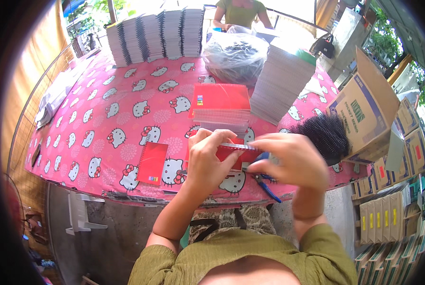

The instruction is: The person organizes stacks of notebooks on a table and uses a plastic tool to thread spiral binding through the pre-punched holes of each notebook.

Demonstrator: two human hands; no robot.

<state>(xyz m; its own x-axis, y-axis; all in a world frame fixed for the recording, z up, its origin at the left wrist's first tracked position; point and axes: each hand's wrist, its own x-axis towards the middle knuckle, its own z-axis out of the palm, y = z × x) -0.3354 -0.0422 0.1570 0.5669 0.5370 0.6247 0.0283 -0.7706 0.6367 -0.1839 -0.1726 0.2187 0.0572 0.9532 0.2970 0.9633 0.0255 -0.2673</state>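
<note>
My left hand (206, 159) pinches a small red notebook (225, 153) between thumb and fingers, with its row of punched edge holes turned upward. At the notebook's right end, my right hand (293, 159) is smeared by motion. Its thumb and forefinger seem apart, and whether they hold anything is unclear. Just below it lie pliers with blue handles (270, 191) at the table's near edge. A spiral-bound red notebook (152, 163) lies flat to the left. Beyond my hands stands a stack of red-covered notebooks (220, 98). Black spiral coils (324, 137) are heaped to the right.
A pink patterned cloth (127, 111) covers the table. Tall stacks of spiral-bound notebooks (157, 35), a plastic bag of dark material (235, 54) and a leaning paper stack (283, 78) stand farther back. An open cardboard box (364, 111) is at right. Another person (241, 13) is across the table.
</note>
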